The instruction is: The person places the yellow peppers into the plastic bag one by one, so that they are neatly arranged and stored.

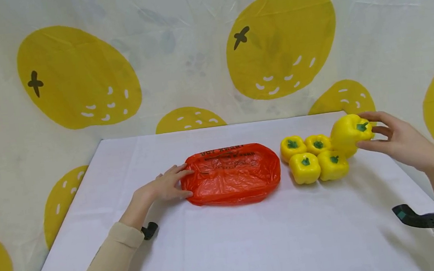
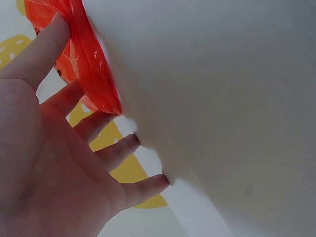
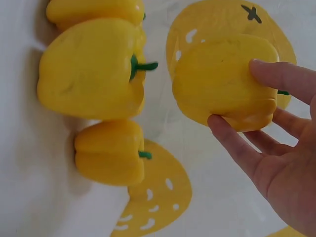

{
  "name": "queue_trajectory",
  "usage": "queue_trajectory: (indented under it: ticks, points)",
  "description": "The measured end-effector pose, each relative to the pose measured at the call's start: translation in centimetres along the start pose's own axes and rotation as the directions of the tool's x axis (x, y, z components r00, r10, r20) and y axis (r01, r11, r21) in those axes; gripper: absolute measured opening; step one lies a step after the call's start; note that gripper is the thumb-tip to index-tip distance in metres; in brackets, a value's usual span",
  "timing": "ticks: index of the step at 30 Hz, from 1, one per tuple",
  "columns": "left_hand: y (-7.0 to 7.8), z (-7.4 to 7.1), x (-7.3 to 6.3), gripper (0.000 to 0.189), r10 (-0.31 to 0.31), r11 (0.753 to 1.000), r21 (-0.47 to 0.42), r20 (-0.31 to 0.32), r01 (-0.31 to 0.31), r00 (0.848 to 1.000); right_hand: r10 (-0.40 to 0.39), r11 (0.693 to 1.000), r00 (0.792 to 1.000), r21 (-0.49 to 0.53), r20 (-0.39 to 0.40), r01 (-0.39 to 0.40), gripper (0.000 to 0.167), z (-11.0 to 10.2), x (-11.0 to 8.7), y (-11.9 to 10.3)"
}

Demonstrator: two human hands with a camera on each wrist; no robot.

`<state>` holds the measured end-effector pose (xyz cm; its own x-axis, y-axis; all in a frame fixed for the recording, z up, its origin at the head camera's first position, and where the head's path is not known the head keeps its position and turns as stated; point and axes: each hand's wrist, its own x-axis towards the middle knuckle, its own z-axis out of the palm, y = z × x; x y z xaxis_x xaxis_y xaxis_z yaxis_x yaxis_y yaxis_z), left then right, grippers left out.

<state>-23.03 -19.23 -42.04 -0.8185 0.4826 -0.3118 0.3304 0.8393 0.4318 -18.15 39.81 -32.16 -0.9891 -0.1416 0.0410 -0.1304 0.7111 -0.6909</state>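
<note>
My right hand [image 1: 410,141] grips a yellow bell pepper [image 1: 348,131] and holds it up over the back right of the table. In the right wrist view, thumb and fingers press on this pepper [image 3: 224,81] near its green-stemmed end. Several more yellow bell peppers [image 1: 305,168] stand grouped below and left of it, stems up. Left of them lies a red plastic bag [image 1: 232,173] with dark printing. My left hand [image 1: 166,184] rests at the bag's left end, fingers spread and fairly straight. The left wrist view has the thumb touching the red plastic [image 2: 94,74].
A white cloth covers the table [image 1: 228,248]. Behind it hangs a pale curtain [image 1: 181,47] printed with large yellow fruit. Dark camera mounts [image 1: 417,218] stick out from both wrists.
</note>
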Motion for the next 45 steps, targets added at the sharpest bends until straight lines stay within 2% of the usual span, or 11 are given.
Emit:
queue_trajectory:
  ticks: [5,17,24,33,39,45]
  points:
    - [0.0,0.3,-0.1,0.077,0.006,1.0,-0.007,-0.007,-0.006,1.0,-0.051,0.997,0.999,0.05,0.009,0.05,0.075,1.0,0.4,-1.4]
    - [0.1,0.7,0.3,0.077,-0.003,1.0,0.02,0.009,0.003,1.0,-0.186,0.982,0.98,0.046,0.07,0.184,0.071,4.9,2.3,-5.9]
    - [0.2,0.6,0.2,0.077,0.007,1.0,0.027,0.007,-0.007,1.0,-0.202,0.979,0.972,0.018,0.123,0.201,0.073,7.1,4.1,-7.6]
    - [-0.1,0.2,0.2,0.078,0.021,0.998,0.054,0.016,-0.022,1.0,-0.24,0.969,0.957,0.092,0.166,0.227,0.071,9.7,5.5,-9.5]
    - [-0.2,0.2,0.1,0.082,-0.01,0.998,0.056,0.051,0.007,0.999,-0.257,0.964,0.941,0.125,0.221,0.234,0.07,11.3,6.7,-9.9]
    - [-0.1,0.2,-0.2,0.087,0.014,0.999,0.041,0.039,-0.016,0.999,-0.248,0.965,0.939,0.146,0.239,0.218,0.072,12.4,7.4,-10.7]
